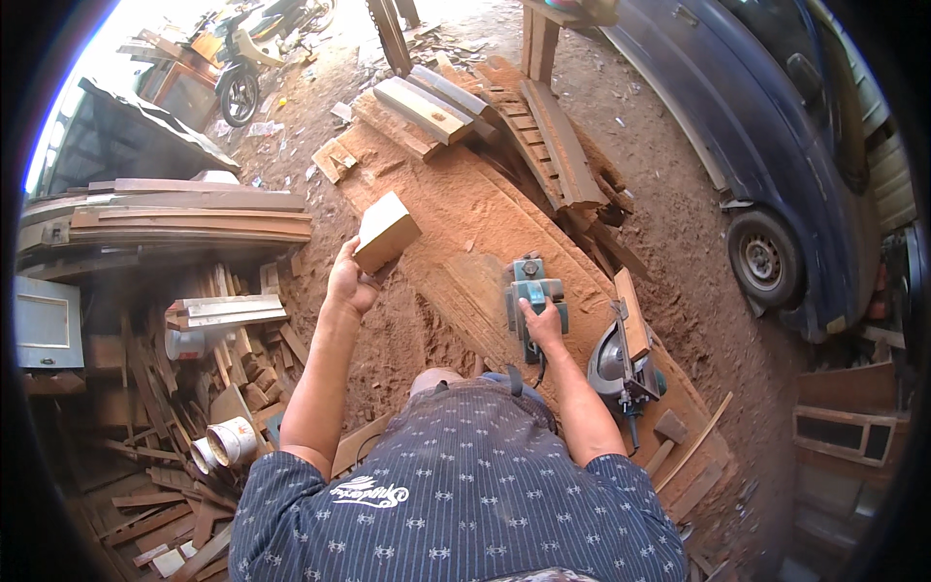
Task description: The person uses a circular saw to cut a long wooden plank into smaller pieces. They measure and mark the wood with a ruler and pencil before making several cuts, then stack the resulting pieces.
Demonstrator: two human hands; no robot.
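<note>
In my left hand [353, 281] is a pale wooden block [388, 233], raised and tilted over the left edge of the workbench. My fingers grip its near lower end. My right hand [544, 322] is wrapped round the handle of a teal electric planer [533, 296], which rests on the sawdust-covered bench top [456, 228]. A circular saw [613, 367] stands on the bench to the right of the planer, with a narrow wood strip [631, 315] against it. Nearer to me on the right lies a hammer [665, 436].
Boards [422, 109] and a slatted wooden piece [529, 136] lie at the bench's far end. Stacked planks [184, 218], offcuts and white buckets [233, 441] crowd the left. A dark blue vehicle [747, 126] stands at right, a motorbike [242, 68] at far left.
</note>
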